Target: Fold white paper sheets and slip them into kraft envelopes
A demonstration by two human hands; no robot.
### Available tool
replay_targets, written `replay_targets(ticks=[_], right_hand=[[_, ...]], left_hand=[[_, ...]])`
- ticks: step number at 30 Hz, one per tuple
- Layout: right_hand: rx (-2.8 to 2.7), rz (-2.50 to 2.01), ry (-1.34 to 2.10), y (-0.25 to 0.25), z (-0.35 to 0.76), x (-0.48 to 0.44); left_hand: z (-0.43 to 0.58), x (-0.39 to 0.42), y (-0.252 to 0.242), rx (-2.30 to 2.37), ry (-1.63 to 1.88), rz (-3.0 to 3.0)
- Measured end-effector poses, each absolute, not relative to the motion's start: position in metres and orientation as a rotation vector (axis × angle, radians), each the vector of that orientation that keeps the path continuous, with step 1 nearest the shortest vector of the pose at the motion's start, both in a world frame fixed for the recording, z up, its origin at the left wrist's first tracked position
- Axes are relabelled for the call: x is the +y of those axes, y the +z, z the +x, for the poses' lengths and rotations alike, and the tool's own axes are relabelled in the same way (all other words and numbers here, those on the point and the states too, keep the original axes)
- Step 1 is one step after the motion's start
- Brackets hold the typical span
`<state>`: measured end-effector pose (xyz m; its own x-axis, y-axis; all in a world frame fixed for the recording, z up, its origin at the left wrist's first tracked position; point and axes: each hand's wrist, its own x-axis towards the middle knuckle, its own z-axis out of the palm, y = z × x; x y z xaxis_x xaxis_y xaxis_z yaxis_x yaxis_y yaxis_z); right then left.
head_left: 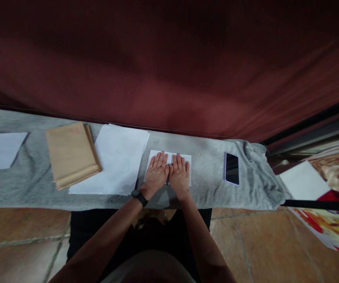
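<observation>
Both my hands lie flat, side by side, on a small folded white sheet of paper [187,159] that rests on a grey cloth [207,184]. My left hand [156,174], with a black watch on its wrist, covers the sheet's left half, fingers stretched out. My right hand [179,175] presses the right half, fingers also straight and together. Neither hand grips anything.
Left of my hands lies a stack of white sheets [116,165], then a pile of brown envelopes [70,155], then another white sheet [0,151]. A phone [231,168] lies face up to the right. A dark red curtain [169,70] hangs behind. Tiled floor below.
</observation>
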<state>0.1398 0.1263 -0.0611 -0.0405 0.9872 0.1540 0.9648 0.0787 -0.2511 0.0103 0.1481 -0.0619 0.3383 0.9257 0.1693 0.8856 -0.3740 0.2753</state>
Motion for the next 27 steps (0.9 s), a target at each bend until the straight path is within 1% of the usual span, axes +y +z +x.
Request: replay_targets(ticks=[20,27], right_hand=[[-1.901,-2.01,-0.077,-0.071,0.158,0.118],[-1.907,-2.049,-0.086,-0.071,0.17,0.112]], left_hand=[[0.005,0.149,-0.065,1.84,0.532,2.378],[0.003,0.148,-0.069,1.865,0.563,2.363]])
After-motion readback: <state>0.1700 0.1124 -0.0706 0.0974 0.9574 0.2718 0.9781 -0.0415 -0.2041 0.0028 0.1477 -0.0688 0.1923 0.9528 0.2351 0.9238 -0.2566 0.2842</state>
